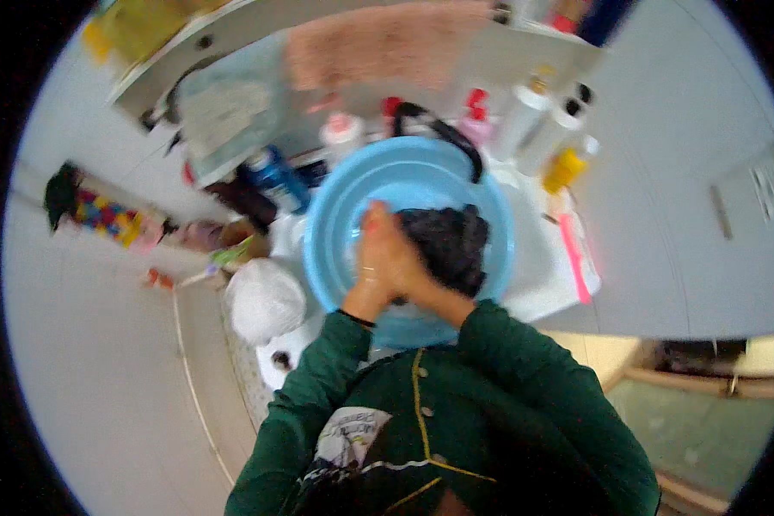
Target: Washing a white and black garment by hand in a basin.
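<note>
Two hands pressed together over one blue basin, dark cloth alongside

One dark cloth [451, 245], bunched, right-hand side of the basin [316, 258]. Two hands over the same basin: left hand [371, 262] and right hand [409, 273], palms together, fingers blurred. Cannot tell if anything is pinched between them. Cloth sits just beside the right hand; contact unclear. Left wrist: one dark band [356, 318].

One basin, light blue, round; holds the cloth. One black faucet [451, 136] arches over its far rim.

Farther out: one yellow bottle [566, 168] and one long pink object [575, 262], both right. Left: one blue bottle [279, 182], one white rounded bundle [267, 301] near the basin. Above: one pink towel [387, 47], hanging.
</note>
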{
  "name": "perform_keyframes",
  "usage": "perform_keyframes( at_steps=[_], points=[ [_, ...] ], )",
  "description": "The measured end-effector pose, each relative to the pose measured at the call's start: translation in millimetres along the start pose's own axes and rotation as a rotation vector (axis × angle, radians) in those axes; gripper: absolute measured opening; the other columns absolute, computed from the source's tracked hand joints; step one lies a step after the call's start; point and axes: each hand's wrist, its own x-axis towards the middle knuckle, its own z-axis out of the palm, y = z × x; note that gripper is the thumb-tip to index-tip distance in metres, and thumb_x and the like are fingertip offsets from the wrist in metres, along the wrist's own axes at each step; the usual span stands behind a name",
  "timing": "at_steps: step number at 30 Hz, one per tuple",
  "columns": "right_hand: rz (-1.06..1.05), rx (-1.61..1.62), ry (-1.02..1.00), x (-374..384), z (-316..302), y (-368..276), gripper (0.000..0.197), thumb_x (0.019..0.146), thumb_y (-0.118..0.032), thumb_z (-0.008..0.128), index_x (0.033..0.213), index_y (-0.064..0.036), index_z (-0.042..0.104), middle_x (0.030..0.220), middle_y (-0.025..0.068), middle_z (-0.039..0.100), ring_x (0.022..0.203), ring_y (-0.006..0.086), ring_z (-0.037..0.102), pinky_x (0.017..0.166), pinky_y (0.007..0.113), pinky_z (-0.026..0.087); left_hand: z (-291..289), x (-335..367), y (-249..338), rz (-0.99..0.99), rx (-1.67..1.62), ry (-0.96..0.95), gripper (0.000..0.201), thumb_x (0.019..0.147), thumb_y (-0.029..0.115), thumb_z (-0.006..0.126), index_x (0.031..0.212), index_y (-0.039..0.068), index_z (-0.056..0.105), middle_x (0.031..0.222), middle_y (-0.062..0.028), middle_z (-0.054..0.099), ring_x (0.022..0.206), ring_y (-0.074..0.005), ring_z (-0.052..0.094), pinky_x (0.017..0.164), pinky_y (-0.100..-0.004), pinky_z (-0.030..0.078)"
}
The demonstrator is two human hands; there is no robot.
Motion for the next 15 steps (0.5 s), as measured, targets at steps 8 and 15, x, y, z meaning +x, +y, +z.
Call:
perform_keyframes(
  at_steps=[8, 15],
  points=[
    [0.074, 0.318, -0.057, -10, -3, -24, 0.051, 0.093, -0.034, 0.027, 0.13, 0.0001, 0.032, 0.137, 0.0193, 0.026, 0.129, 0.0288, 0.022, 0.105, 0.034, 0.015, 65, -29, 16, -0.187, -0.048, 0.182, 0.045, 0.09, 0.036, 0.039, 0.129, 0.013, 0.036, 0.129, -0.0003, 0.041, 0.118, -0.0164, 0.037, 0.101, -0.0327, 0.026],
    [-0.153, 0.041, -0.047, -18, 2, -30, 0.039, 0.092, -0.03, 0.032, 0.121, -0.005, 0.042, 0.125, 0.0173, 0.037, 0.118, 0.0296, 0.033, 0.098, 0.035, 0.024, 54, -14, 33, -0.233, -0.194, 0.276, 0.047, 0.092, 0.039, 0.033, 0.128, 0.011, 0.036, 0.126, -0.0064, 0.044, 0.118, -0.0183, 0.038, 0.1, -0.0337, 0.028]
  ],
)
